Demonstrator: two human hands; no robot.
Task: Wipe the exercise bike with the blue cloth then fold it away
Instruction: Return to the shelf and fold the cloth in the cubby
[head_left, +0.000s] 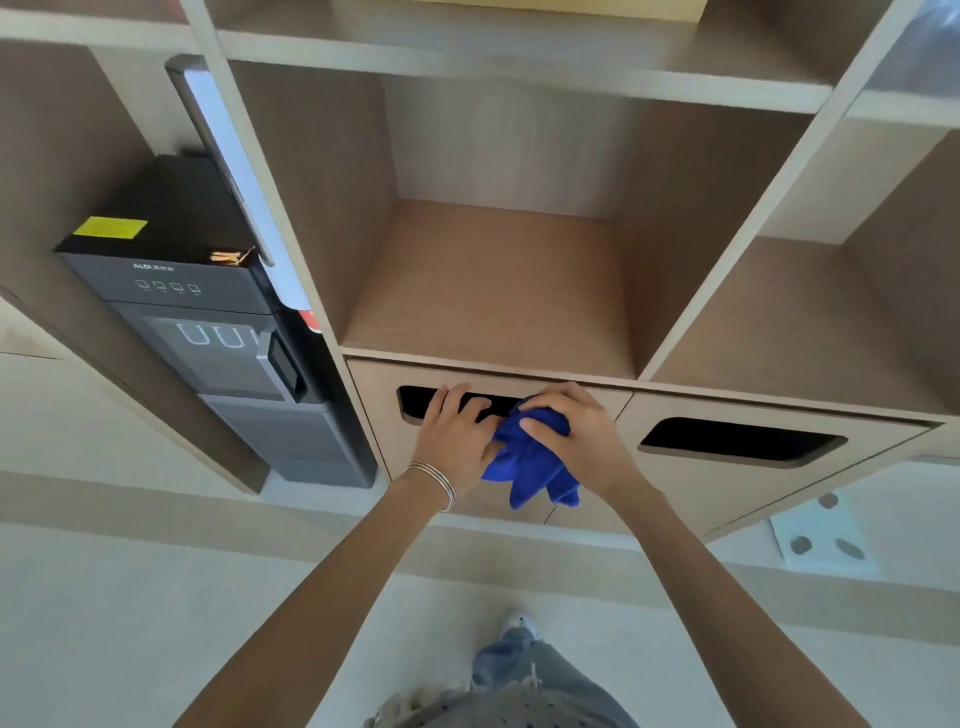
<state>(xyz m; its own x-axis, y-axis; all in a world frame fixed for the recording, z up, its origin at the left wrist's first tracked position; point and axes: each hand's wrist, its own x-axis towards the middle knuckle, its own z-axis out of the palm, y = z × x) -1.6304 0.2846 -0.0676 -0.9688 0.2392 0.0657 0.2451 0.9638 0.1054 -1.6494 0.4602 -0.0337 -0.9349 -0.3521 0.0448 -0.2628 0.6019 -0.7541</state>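
The blue cloth (530, 462) is bunched up and hangs in front of a beige drawer front (379, 415) of a shelf unit. My right hand (576, 431) is closed around the cloth's upper part. My left hand (454, 431) lies flat on the drawer front, its fingertips at the dark slot handle (413, 405), and its thumb touches the cloth. A few thin bangles circle my left wrist. No exercise bike appears in the head view.
An open wooden cubby (493, 291) sits right above the drawer. A second drawer with a dark slot (737, 441) is to the right. A dark grey water dispenser (208, 322) stands in the left compartment. Pale floor lies below, with my jeans leg (524, 670).
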